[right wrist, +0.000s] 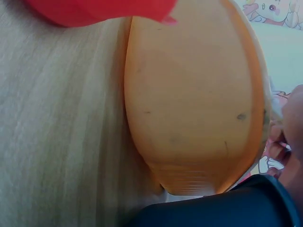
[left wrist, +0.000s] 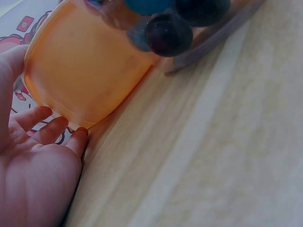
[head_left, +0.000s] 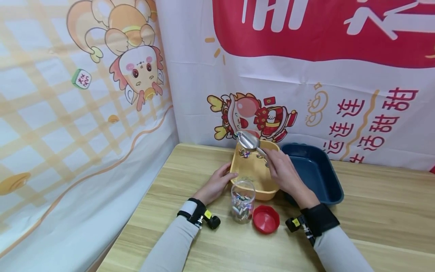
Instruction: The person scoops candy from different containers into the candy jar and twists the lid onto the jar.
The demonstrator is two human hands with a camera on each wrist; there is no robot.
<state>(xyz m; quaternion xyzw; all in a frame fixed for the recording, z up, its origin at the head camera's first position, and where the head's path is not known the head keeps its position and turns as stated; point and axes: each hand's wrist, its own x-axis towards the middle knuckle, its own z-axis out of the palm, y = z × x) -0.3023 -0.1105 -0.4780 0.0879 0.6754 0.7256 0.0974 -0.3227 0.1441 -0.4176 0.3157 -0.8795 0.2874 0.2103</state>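
Here the right hand (head_left: 283, 172) grips a metal scoop (head_left: 249, 141) raised over the yellow tub (head_left: 253, 189) (a few small pieces inside), while the left hand's (head_left: 215, 185) straight fingers (left wrist: 57, 130) rest against its side.

Silver metal scoop (head_left: 249, 141) tilted above yellow tub (head_left: 253, 174) with few small colourful pieces (head_left: 244, 153) inside.

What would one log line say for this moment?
left hand: fingers touch yellow tub | right hand: holds metal scoop over tub | jar: open, near front | red lid: on table
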